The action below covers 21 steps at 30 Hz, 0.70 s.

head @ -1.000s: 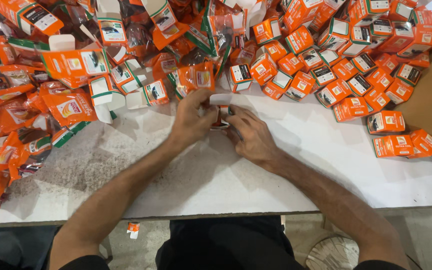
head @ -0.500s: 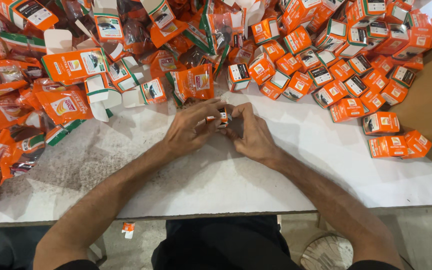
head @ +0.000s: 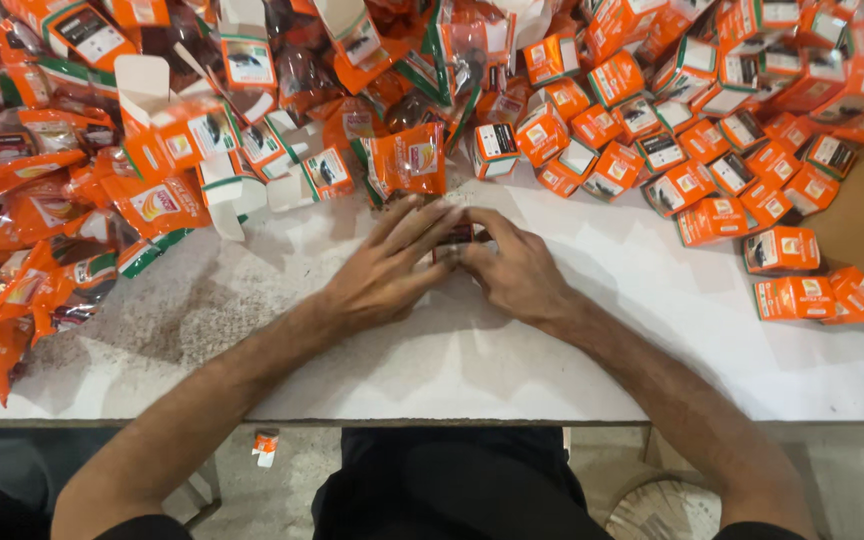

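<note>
While resting on white surface (head: 572,330), left hand (head: 387,270) and right hand (head: 517,275) pinching small dark item (head: 452,243) together; likely mid-packing, needing orange box (head: 497,150) next.

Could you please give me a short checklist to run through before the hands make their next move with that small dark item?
1. Both hands on the item: ok. The left hand and right hand meet around the small dark item.
2. Item fully visible: not ok; fingers cover most of it.
3. Firm grip: cannot tell.
4. Bare table under the hands: ok.
5. Closed orange boxes close by: ok, to the right.
6. Orange pouch apart from the fingers: ok, just beyond the fingertips.
</note>
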Each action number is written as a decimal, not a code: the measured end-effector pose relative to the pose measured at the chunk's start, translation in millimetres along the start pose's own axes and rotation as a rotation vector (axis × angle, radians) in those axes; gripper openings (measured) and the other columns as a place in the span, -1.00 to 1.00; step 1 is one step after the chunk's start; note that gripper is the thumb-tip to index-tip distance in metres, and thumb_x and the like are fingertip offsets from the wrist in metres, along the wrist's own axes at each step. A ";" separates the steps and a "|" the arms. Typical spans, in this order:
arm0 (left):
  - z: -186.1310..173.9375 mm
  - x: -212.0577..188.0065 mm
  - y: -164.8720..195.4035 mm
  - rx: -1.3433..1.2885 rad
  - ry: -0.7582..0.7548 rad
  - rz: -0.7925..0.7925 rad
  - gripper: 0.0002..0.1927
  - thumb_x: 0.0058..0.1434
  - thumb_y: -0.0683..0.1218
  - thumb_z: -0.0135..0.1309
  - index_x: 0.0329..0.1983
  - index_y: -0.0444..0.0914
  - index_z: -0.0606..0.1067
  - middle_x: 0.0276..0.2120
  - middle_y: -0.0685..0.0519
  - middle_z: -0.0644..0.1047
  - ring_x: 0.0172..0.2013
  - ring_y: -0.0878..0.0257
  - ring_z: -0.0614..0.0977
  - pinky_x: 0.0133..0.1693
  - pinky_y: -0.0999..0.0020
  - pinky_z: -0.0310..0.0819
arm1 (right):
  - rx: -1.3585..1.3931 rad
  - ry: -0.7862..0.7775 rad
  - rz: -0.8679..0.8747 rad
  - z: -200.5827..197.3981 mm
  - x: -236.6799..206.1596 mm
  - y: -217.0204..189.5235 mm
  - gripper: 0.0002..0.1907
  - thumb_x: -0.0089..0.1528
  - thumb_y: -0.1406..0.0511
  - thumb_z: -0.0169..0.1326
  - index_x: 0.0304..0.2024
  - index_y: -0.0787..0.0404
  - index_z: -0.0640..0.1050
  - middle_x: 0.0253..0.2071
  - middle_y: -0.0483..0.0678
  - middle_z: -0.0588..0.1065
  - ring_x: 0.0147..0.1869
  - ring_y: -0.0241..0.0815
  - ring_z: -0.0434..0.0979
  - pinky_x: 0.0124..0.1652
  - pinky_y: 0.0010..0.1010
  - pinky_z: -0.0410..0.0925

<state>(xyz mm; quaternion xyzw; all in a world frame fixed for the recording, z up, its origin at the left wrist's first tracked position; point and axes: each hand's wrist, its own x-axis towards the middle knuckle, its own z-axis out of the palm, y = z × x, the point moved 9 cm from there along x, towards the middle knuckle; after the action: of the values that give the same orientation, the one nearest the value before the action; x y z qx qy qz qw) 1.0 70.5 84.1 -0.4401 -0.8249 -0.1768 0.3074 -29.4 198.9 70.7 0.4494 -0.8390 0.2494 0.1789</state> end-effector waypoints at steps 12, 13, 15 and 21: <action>-41.1 -9.1 -51.5 0.500 -0.107 -0.241 -0.56 0.10 -0.06 0.20 0.06 -0.26 0.51 -0.05 0.00 0.51 0.00 0.03 0.48 -0.03 -0.04 0.31 | 0.359 0.095 0.284 -20.7 11.6 7.1 -0.08 0.19 0.23 0.38 0.47 0.21 0.17 0.50 0.18 0.23 0.58 0.08 0.24 0.42 -0.10 0.23; -34.2 -6.1 -35.8 0.561 -0.112 -0.129 -0.57 0.10 -0.06 0.19 0.05 -0.25 0.52 -0.03 0.01 0.52 0.01 0.05 0.49 -0.04 -0.05 0.31 | 0.506 0.026 0.320 -2.9 10.3 2.2 -0.07 0.20 0.25 0.35 0.48 0.24 0.13 0.46 0.16 0.26 0.56 0.04 0.24 0.43 -0.13 0.20; -23.1 0.8 3.6 0.233 -0.050 0.163 -0.57 -0.14 -0.09 0.11 -0.12 -0.23 0.48 0.01 -0.01 0.52 0.14 -0.04 0.52 0.08 -0.12 0.38 | 0.780 -0.109 0.365 25.0 7.2 -2.4 -0.07 0.22 0.30 0.30 0.50 0.29 0.07 0.40 0.14 0.30 0.52 -0.03 0.24 0.43 -0.17 0.15; -10.3 33.8 -12.0 0.003 0.083 -0.130 -0.43 0.14 -0.26 0.07 0.27 -0.32 0.37 0.15 -0.18 0.44 0.16 -0.04 0.53 0.08 0.13 0.58 | 0.983 0.205 0.556 14.5 -23.2 40.4 -0.31 0.33 0.36 0.08 0.43 0.30 0.08 0.36 0.11 0.24 0.47 -0.14 0.21 0.38 -0.22 0.17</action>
<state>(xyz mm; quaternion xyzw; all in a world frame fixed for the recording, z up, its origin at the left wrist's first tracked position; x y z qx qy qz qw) -19.7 79.0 114.0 -0.3772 -0.8387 -0.2131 0.3299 -52.3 225.0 36.4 0.2157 -0.6893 0.6903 -0.0430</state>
